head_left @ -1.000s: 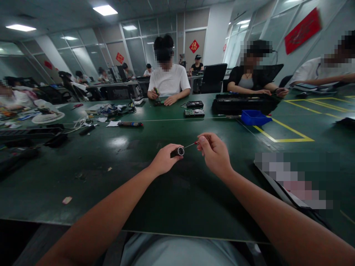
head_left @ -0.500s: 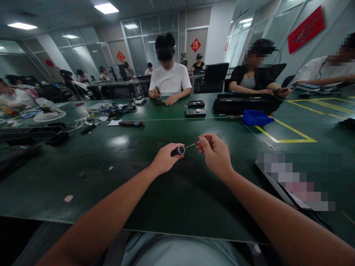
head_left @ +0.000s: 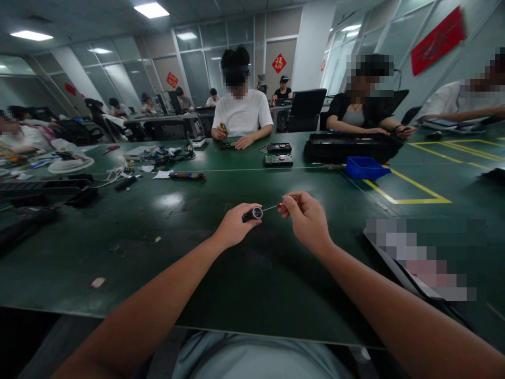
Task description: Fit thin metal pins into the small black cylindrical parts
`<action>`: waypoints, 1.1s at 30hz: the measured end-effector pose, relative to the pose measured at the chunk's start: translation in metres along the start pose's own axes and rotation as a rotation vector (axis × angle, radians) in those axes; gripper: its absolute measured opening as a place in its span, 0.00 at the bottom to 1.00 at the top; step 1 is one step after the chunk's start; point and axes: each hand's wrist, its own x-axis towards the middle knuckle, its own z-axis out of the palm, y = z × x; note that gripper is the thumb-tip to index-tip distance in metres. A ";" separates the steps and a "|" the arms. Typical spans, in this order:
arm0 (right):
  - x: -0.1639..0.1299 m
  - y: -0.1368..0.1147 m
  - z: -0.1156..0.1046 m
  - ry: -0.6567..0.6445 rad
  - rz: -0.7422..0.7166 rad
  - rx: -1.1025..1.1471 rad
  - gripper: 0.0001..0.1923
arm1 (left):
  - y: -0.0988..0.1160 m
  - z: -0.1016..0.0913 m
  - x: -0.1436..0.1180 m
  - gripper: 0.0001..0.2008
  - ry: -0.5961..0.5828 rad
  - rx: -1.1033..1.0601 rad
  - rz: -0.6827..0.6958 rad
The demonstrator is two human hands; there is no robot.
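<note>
Between the fingers and thumb of my left hand [head_left: 232, 227] is a short black cylinder [head_left: 257, 213], its silver-ringed round end turned toward me and to the right. It looks like a small flashlight, but I cannot tell for sure. My right hand [head_left: 310, 221] is closed round the red handle of a thin screwdriver [head_left: 281, 205]. The metal shaft points left, with its tip at the ringed end; whether the tip is inside or only touching cannot be made out. Both hands are above the green table [head_left: 276, 284].
Across the table a person in a white shirt [head_left: 242, 113] works with a screwdriver. Hard drives [head_left: 278, 160], a blue bin [head_left: 366, 168], a long black casing [head_left: 351, 147] and a multicoloured tool [head_left: 187, 176] lie beyond my hands. Cables and parts crowd the left; a pixelated flat item [head_left: 418, 263] lies right.
</note>
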 end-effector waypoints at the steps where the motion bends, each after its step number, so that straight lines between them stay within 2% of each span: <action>1: 0.000 0.001 0.000 0.004 0.002 -0.016 0.13 | 0.000 0.000 0.000 0.20 0.001 0.001 0.001; 8: 0.001 -0.004 -0.004 0.031 0.008 -0.267 0.19 | 0.001 -0.002 0.000 0.19 -0.029 0.019 -0.005; 19: 0.001 -0.006 -0.003 -0.016 -0.037 -0.217 0.12 | -0.004 -0.006 -0.001 0.21 -0.021 0.013 -0.017; 25: -0.001 -0.001 -0.002 -0.109 -0.129 -0.190 0.08 | -0.007 -0.006 0.000 0.21 -0.043 0.002 -0.023; 29: -0.002 -0.003 -0.002 -0.149 -0.119 -0.192 0.10 | -0.009 -0.006 0.000 0.21 -0.048 0.011 -0.010; 33: -0.001 -0.004 -0.001 -0.091 -0.082 -0.301 0.17 | -0.009 -0.006 0.000 0.21 -0.047 0.016 0.000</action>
